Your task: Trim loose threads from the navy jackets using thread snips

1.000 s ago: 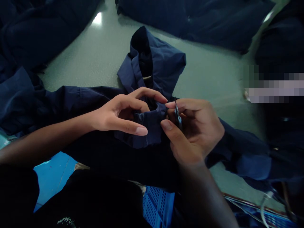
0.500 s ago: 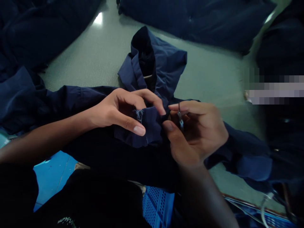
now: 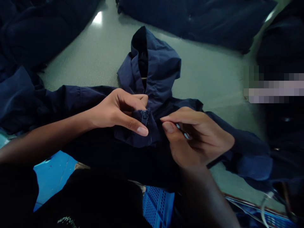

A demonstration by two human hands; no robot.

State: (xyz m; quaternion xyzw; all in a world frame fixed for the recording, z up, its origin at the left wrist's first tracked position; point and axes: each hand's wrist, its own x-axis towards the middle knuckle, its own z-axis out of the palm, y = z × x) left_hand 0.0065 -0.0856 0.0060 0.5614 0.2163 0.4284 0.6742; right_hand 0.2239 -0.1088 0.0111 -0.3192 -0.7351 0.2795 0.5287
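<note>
Glossy green floor [image 3: 95, 53] spreads out around you, with a white glare of light on it near the top. Closest in, your lap in dark clothing [image 3: 83, 199] fills the bottom edge, with a blue perforated plastic crate [image 3: 156, 205] showing past it and a smooth blue surface [image 3: 49, 180] to the left. Down at the right corner, a pale cable [image 3: 263, 209] curves over a blue edge.

Across your lap lies a navy jacket [image 3: 133, 158] of thin, smooth, slightly sheeny fabric, its sleeves spread to both sides. Your left hand [image 3: 116, 112] pinches a soft fold of it, thumb in front and fingers curled behind, close to a dark zipper slider [image 3: 144, 117] on toothed tape. Your right hand [image 3: 197, 137] sits just beside that fold, half closed and curled inward, with a small metal tool [image 3: 181, 131] tucked among the fingers. Only two shiny bits of the tool show, so its exact kind is hard to tell, and the fingertips hover right by the fabric.

Beyond your hands, the jacket's rumpled hood [image 3: 161, 69] rises onto the floor, its dark lining showing. Farther off, heaped navy garments [image 3: 194, 19] lie along the top and left, and a pixelated patch hides part of the right side
</note>
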